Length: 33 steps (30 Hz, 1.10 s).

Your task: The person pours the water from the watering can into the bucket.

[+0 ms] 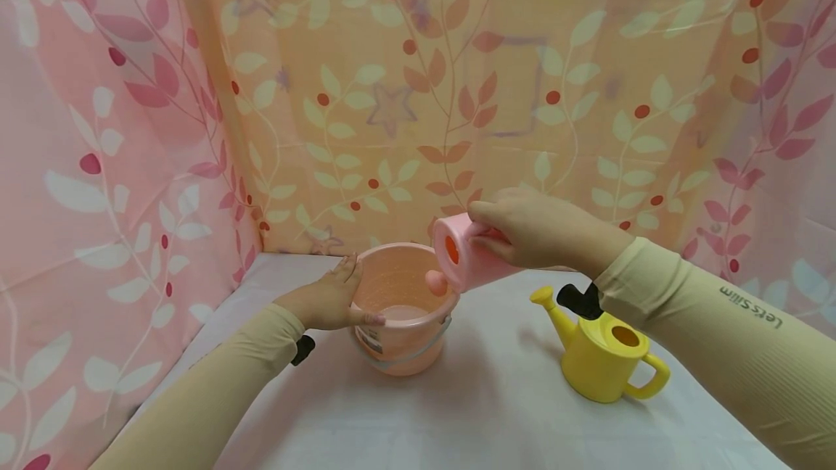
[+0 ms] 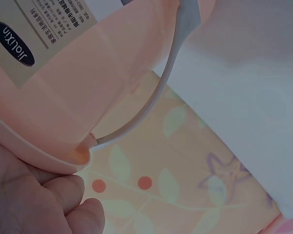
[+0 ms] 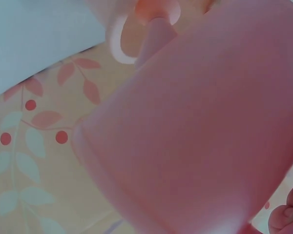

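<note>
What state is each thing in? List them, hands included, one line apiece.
Pink can: tilted, off the table, spout end at the bucket's mouth.
Bucket: upright on the table, open-topped; whether it holds water, cannot tell.
Bucket handle: lowered against the side.
Yellow can: upright on the table, not held.
Left hand: resting on the bucket's rim.
Right hand: gripping the pink can's handle.

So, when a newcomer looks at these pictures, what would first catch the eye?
Probably the pink watering can, tilted in the right hand, its spout at the mouth of the pink bucket. The left hand touches the bucket's rim. Next, the bright yellow watering can, standing at right on the white table.
</note>
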Tool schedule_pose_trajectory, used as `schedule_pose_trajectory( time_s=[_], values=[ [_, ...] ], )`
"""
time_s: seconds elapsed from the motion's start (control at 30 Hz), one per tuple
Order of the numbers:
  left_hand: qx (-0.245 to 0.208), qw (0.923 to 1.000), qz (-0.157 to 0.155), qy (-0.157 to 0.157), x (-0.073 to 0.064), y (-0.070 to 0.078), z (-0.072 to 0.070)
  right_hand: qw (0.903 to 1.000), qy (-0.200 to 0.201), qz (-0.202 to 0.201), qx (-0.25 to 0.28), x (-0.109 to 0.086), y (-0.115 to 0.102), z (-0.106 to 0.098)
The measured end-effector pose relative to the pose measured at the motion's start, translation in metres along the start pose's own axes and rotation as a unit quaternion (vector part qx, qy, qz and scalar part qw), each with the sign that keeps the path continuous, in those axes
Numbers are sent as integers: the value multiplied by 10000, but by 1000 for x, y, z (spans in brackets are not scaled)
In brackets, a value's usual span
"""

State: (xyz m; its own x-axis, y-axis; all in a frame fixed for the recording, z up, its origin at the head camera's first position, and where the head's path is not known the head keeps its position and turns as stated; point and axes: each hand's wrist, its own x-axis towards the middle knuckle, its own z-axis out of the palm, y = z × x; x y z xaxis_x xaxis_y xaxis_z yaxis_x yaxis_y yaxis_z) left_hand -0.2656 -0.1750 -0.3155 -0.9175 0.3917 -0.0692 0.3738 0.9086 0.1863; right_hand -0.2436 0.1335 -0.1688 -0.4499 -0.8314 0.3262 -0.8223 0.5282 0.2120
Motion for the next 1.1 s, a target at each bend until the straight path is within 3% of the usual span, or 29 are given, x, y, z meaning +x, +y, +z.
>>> schedule_pose_trajectory(
  time_s=[1.1],
  values=[
    [-32, 10000, 50, -14, -2, 2, -2, 9999, -110, 16, -116, 3, -3, -6]
  ],
)
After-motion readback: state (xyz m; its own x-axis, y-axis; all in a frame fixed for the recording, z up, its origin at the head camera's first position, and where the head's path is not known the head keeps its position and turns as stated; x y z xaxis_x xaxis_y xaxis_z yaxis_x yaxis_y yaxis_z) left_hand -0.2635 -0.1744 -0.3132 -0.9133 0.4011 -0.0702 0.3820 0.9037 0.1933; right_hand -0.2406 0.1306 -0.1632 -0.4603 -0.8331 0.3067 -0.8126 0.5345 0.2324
